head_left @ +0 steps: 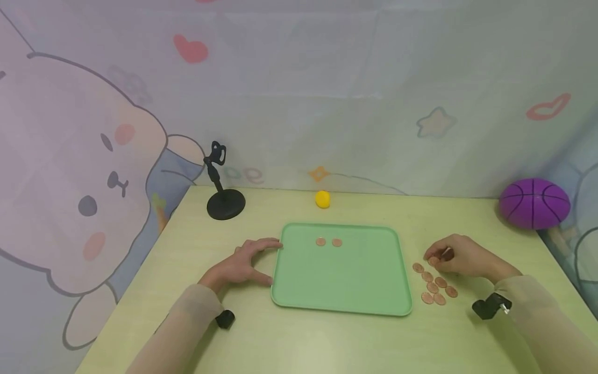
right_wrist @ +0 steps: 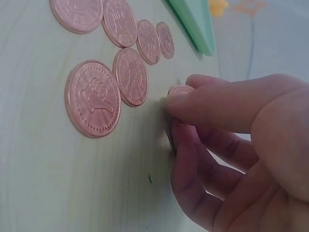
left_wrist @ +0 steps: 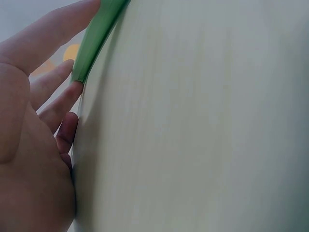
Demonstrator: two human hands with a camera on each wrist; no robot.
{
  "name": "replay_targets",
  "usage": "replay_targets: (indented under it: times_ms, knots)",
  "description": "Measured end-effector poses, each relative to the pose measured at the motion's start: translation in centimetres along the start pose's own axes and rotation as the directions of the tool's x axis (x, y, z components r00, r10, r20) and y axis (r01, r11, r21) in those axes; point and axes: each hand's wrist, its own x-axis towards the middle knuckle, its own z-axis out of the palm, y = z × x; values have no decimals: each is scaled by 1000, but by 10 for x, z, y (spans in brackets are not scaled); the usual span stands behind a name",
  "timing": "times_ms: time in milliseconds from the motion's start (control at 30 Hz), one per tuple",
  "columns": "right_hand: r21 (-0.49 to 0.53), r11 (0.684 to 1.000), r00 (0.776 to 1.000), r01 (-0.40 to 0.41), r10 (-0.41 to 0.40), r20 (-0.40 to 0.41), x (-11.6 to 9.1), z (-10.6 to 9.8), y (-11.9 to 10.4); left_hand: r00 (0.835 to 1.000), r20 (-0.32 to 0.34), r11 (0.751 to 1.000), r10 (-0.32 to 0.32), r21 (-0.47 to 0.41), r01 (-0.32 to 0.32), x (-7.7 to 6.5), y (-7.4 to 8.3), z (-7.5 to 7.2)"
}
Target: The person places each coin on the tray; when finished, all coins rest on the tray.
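Observation:
A light green tray lies on the table, and two copper-coloured coins sit apart near its far edge. My left hand has its fingers spread at the tray's left side; in the left wrist view, fingertips touch the tray's rim. To the right of the tray, my right hand pinches one coin between thumb and fingers, close to the tabletop. Several more coins lie in a loose cluster beside that hand. The right wrist view shows a raised hand design on a nearby coin.
A black stand with a clip on top is at the back left. Behind the tray sits a small yellow ball. A purple basketball rests at the table's back right corner. A printed cloth hangs behind the table.

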Motion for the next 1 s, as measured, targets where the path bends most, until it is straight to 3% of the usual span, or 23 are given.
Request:
replay_targets:
  times_ms: [133, 367, 633, 833, 1000]
  knots:
    - [8, 1000, 1000, -11, 11, 1, -1, 0, -2, 1000, 1, 1000, 8, 1, -8, 0, -1, 0]
    - [-69, 997, 1000, -21, 21, -10, -2, -1, -2, 1000, 10, 1000, -12, 3, 12, -1, 0, -1]
    - [-205, 976, 993, 77, -93, -68, 3, 3, -2, 1000, 9, 1000, -11, 1, 11, -1, -3, 0]
    - [-175, 983, 993, 54, -72, -94, 6, 4, -10, 1000, 8, 1000, 3, -9, -3, -1, -3, 0]
    - [-130, 988, 986, 82, -100, -134, 11, 5, -16, 1000, 9, 1000, -7, -5, 7, 0, -4, -1]
